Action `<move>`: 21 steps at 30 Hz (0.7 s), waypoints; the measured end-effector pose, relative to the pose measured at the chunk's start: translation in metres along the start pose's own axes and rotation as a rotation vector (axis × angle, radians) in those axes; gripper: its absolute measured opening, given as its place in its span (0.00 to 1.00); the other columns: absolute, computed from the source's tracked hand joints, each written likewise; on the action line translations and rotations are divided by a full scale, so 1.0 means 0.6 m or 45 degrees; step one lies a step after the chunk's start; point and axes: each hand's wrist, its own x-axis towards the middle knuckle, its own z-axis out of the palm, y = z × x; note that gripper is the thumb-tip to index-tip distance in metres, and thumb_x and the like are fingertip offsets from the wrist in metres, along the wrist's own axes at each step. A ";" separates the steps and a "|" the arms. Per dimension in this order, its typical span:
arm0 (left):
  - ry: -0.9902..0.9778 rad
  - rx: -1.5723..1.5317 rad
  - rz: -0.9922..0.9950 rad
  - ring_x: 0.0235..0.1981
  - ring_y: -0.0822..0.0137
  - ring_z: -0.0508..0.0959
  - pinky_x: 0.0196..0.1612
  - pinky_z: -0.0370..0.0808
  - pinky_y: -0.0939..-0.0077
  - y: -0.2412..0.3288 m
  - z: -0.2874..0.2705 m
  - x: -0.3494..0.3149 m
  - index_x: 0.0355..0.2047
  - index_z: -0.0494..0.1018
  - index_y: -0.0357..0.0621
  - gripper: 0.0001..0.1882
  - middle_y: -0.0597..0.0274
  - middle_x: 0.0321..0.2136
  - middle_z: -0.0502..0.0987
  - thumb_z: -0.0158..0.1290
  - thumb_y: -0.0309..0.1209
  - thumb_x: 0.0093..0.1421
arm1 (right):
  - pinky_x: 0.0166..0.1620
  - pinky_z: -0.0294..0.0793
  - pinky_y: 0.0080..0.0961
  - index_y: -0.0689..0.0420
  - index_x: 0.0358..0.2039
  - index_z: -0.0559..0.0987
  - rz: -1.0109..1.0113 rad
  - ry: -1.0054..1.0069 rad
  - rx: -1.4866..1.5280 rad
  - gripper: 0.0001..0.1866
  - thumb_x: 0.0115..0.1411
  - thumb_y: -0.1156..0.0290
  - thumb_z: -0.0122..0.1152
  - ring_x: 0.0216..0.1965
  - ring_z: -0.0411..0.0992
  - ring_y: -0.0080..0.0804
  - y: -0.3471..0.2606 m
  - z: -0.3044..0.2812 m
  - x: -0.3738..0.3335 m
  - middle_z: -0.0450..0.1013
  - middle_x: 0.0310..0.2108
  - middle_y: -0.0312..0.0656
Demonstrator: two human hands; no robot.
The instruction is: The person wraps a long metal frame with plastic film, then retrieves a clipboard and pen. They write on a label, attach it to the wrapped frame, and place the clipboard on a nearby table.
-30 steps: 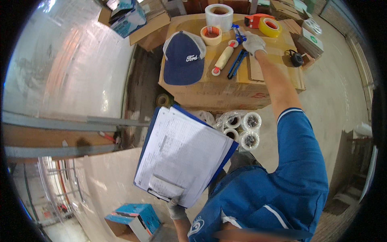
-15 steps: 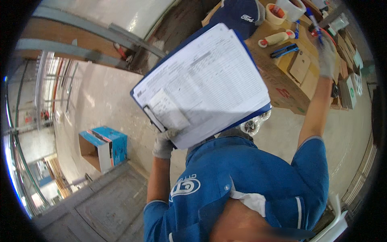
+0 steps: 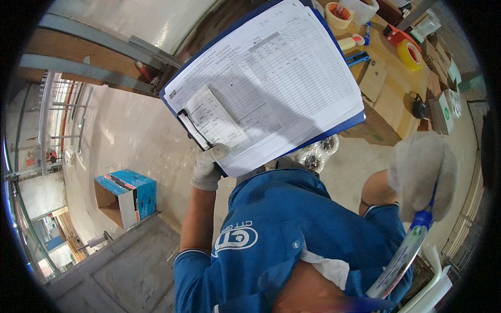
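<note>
My left hand [image 3: 206, 168], in a pale work glove, grips a blue clipboard [image 3: 344, 124] by its clip end. Printed table sheets [image 3: 292, 73] lie on the board, with a smaller white slip [image 3: 215, 117] on top under the black clip. My right hand [image 3: 424, 175], also gloved, is raised at the right, close to the camera and apart from the clipboard. Its fingers are closed round a blue-and-white marker pen [image 3: 399, 255], which slants down toward the lower edge.
Beyond the clipboard, a cardboard box [image 3: 399, 99] bears tape rolls [image 3: 409, 56], a blue cutter [image 3: 357, 58], a phone [image 3: 372, 81] and a black tape measure [image 3: 418, 106]. An open blue carton [image 3: 128, 195] stands on the floor at left. Wrapped rolls [image 3: 315, 155] lie below the clipboard.
My right hand has come back from the cardboard box toward me with the marker pen. The clipboard has shifted up in the picture and now covers the dark cap.
</note>
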 end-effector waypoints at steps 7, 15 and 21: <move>-0.014 0.075 -0.024 0.45 0.51 0.81 0.51 0.79 0.59 0.007 0.020 0.000 0.50 0.71 0.22 0.32 0.45 0.46 0.78 0.63 0.30 0.46 | 0.22 0.76 0.19 0.63 0.31 0.82 0.124 -0.598 0.211 0.03 0.58 0.76 0.65 0.22 0.78 0.34 0.063 0.064 0.098 0.78 0.28 0.48; -0.023 -0.003 0.068 0.44 0.55 0.81 0.49 0.79 0.64 0.029 0.077 -0.013 0.53 0.70 0.28 0.31 0.48 0.45 0.79 0.62 0.24 0.47 | 0.21 0.76 0.24 0.63 0.29 0.81 0.030 -0.334 0.242 0.07 0.57 0.72 0.68 0.21 0.77 0.36 0.076 0.123 0.060 0.78 0.26 0.53; 0.010 -0.047 0.017 0.43 0.54 0.81 0.51 0.78 0.62 0.022 0.072 -0.022 0.50 0.72 0.27 0.26 0.45 0.41 0.80 0.57 0.21 0.49 | 0.18 0.71 0.22 0.64 0.27 0.79 0.059 -0.297 0.191 0.10 0.56 0.70 0.70 0.18 0.74 0.34 0.066 0.145 0.070 0.77 0.23 0.51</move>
